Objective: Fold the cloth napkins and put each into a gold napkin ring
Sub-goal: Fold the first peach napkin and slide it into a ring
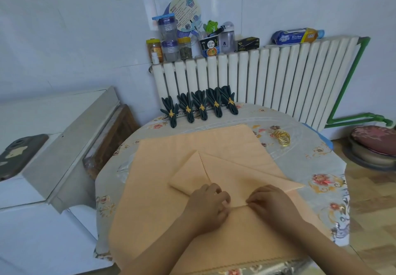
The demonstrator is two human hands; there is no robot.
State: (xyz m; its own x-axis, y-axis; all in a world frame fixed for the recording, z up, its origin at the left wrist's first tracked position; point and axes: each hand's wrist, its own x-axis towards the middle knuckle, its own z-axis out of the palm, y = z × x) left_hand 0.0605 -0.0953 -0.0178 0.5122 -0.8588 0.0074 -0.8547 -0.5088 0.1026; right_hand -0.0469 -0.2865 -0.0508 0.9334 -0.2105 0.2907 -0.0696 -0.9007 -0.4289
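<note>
Head view: five dark green ringed napkins (201, 106) done; our left hand (206, 205) and right hand (271, 203) pinch the peach cloth napkin's (225, 167) fold, loose gold rings (282, 138) waiting.

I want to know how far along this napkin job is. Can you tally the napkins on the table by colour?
Dark green napkins, finished, each in a gold ring: 5
Peach napkin, being folded under the left hand and right hand: 1
It lies on more peach cloth whose layers I cannot count.
Total countable: 6
</note>
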